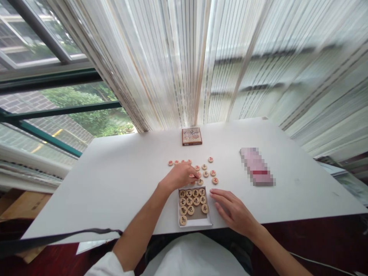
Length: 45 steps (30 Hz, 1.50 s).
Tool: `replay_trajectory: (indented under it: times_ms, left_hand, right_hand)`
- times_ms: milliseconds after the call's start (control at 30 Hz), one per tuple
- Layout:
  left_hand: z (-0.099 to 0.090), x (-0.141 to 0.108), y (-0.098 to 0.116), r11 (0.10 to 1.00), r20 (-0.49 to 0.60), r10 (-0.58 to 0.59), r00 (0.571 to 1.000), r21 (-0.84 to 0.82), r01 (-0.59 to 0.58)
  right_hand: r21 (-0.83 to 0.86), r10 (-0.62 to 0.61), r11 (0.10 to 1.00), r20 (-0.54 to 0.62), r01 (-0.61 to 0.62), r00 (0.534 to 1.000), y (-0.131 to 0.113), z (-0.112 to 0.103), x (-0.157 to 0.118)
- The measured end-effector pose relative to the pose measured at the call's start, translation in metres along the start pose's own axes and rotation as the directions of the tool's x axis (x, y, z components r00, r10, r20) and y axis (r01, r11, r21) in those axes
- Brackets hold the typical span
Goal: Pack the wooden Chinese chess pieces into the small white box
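Observation:
My left hand (pixel 181 176) reaches over a group of loose xiangqi pieces, with its fingers closed at a round wooden piece (pixel 200 182) that bears a black character. The fingers partly hide the pieces beneath them. Just below lies an open shallow box (pixel 201 222) holding several black-character pieces (pixel 189 201) in rows, with bare space at its lower right. To the right of the box, my right hand (pixel 234 210) rests with fingers stretched out, holding nothing; its fingertips are close to the box's edge.
Red-character pieces (pixel 211 159) and a few black ones lie in the table's middle. Behind them is a printed box lid (pixel 192 136). A pixelated pink object (pixel 257 166) lies at right on the white table (pixel 120 172). Striped curtains (pixel 172 61) hang along the far edge.

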<state>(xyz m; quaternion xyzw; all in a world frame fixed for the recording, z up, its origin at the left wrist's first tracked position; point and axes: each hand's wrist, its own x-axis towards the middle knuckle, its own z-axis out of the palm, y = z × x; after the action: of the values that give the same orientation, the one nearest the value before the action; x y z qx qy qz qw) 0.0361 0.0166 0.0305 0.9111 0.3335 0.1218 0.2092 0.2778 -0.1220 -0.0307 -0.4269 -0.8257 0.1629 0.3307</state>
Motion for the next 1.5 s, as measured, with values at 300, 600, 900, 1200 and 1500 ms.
replay_trajectory:
  times_ms: [300,600,900,1200,1500]
  left_hand:
    - [0.005,0.003,0.014,0.992,0.093,0.055,0.994,0.104,-0.064]
    - [0.012,0.011,0.023,0.986,0.134,0.077,0.988,0.14,-0.096]
    - [0.016,0.025,0.036,0.987,0.18,0.083,0.98,0.121,-0.106]
    - [0.005,0.019,0.034,0.995,0.121,0.102,0.987,-0.008,-0.102]
    - [-0.017,-0.036,0.021,0.969,-0.101,-0.149,0.984,-0.214,0.125]
  right_hand:
    - [0.015,0.005,1.0,-0.025,-0.005,1.0,-0.001,-0.001,0.001]
    - [0.037,0.039,0.999,-0.092,-0.036,0.995,0.0,0.0,0.002]
    - [0.029,0.098,0.995,-0.211,-0.094,0.973,0.005,0.006,0.002]
    - [-0.068,0.054,0.996,-0.136,-0.063,0.989,0.002,0.004,0.004]
    - [-0.066,0.089,0.993,-0.158,-0.101,0.983,0.002,0.007,0.002]
